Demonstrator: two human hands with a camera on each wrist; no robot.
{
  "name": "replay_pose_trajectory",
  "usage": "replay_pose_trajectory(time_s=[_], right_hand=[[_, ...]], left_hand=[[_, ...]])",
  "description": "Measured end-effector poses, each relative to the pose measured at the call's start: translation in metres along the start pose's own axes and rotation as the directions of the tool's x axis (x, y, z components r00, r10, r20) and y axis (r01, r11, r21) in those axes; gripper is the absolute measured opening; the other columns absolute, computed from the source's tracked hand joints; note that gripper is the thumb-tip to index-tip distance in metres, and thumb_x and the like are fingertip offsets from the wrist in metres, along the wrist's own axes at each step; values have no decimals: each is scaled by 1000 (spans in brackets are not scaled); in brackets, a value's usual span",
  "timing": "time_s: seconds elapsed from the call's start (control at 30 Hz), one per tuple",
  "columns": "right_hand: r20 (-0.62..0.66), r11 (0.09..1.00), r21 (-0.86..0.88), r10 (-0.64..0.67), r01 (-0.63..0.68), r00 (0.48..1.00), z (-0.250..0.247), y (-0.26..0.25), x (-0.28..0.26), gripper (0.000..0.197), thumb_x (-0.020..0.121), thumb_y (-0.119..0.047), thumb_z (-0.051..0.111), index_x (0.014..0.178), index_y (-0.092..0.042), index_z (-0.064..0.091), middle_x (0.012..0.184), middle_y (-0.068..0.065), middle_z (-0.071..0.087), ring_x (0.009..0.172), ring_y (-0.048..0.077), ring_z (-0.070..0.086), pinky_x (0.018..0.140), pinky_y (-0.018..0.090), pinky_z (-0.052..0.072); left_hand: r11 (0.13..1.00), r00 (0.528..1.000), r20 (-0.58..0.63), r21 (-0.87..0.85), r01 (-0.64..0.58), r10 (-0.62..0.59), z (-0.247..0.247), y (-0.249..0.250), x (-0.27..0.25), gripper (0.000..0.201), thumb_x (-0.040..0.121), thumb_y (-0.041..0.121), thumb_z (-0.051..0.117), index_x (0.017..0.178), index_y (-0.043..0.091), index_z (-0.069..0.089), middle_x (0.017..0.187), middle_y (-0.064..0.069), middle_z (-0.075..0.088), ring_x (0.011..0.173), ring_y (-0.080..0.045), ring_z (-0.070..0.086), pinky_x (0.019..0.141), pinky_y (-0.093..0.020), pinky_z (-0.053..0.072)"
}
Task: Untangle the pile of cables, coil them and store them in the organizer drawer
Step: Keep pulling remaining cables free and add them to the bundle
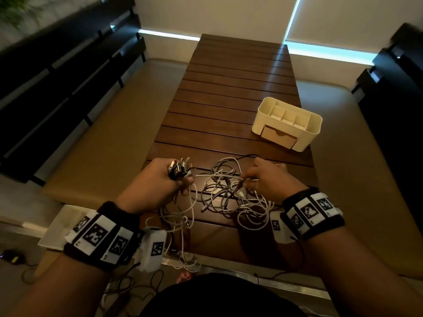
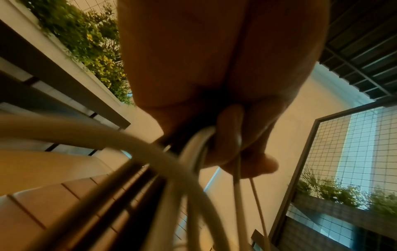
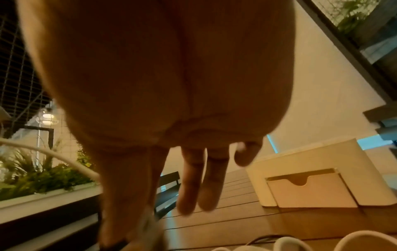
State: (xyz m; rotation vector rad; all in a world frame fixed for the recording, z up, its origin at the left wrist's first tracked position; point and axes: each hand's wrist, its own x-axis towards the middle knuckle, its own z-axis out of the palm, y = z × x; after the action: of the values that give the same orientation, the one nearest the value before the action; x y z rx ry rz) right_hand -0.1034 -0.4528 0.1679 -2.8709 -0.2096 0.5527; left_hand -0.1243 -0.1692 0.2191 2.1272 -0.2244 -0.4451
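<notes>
Cables (image 1: 225, 193) lie tangled between your two hands at the near end of the slatted wooden table (image 1: 231, 92); the strands are too knotted to count. Your left hand (image 1: 158, 181) is curled tight around a cluster of plugs (image 1: 179, 169), cords trailing down through the fingers (image 2: 229, 132). Your right hand (image 1: 270, 179) pinches one white strand at the tangle's right edge, its other fingers (image 3: 191, 180) hanging loose. Some loops spill over the table's near edge. One cream organizer (image 1: 313, 131) sits near the right edge, well apart from the tangle, its single drawer (image 1: 278, 137) shut. Beyond the tangle the table is bare.
</notes>
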Motion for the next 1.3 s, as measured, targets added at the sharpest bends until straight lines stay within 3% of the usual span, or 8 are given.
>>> replay_pose_trajectory(time_s=[0.13,0.27,0.5,0.7,0.83,0.97,1.13,1.3], right_hand=[[210,968,231,-148,99,966,-3,-22,-9,42,90,-49,67,130,-39,60,116,-17,49,111,6,51,95,30,45],[125,882,400,-321,248,939,-14,-59,-21,40,90,-48,68,128,-39,59,112,-21,56,97,-6,54,74,13,39],[74,853,469,-297,230,952,-2,-79,-23,6,94,-35,66,95,-29,68,78,-11,70,67,-1,63,66,23,48],[145,807,574,-266,138,953,24,-64,-35,3,92,-26,69,91,-28,67,81,0,72,67,7,66,77,39,58],[-72,768,586,-268,258,961,19,-73,-40,19,88,-33,75,105,-25,68,83,-12,59,68,-7,55,63,14,44],[-116,770,573,-264,282,958,16,-76,-41,15,88,-34,75,98,-26,69,76,-11,60,63,-6,56,61,18,42],[-4,735,643,-279,216,960,20,-70,-47,25,88,-30,75,109,-28,63,83,-2,71,70,7,67,68,29,55],[264,821,556,-325,132,908,38,-67,-46,48,92,-22,70,133,-37,49,86,-2,75,72,6,70,69,22,49]], left_hand=[[996,990,125,-44,73,-67,-3,0,-4,16,95,13,65,80,15,68,65,-2,68,49,-15,49,45,-24,38],[997,980,191,-39,59,-51,6,1,-9,16,95,11,65,79,14,67,64,-3,67,47,-12,50,44,-21,39],[980,989,129,-175,91,-69,16,-8,-20,11,96,13,65,85,9,64,72,-9,73,50,-20,47,45,-26,38],[961,986,15,-218,168,-169,2,-27,-21,10,96,14,64,87,9,64,67,-3,68,50,-13,50,49,-27,41],[971,987,123,-205,127,-103,18,-19,-23,12,95,14,65,84,12,64,66,-4,67,50,-15,49,47,-27,40],[968,991,128,-242,62,-32,30,-11,-21,10,95,12,65,86,8,65,67,-6,69,47,-12,49,44,-22,41],[981,993,114,-194,21,2,34,-11,-23,15,97,12,62,83,10,61,58,4,68,44,-6,49,45,-19,42],[949,993,-66,-306,75,-99,24,-31,-17,7,99,17,60,97,11,62,86,-8,76,47,-9,46,46,-19,41]])
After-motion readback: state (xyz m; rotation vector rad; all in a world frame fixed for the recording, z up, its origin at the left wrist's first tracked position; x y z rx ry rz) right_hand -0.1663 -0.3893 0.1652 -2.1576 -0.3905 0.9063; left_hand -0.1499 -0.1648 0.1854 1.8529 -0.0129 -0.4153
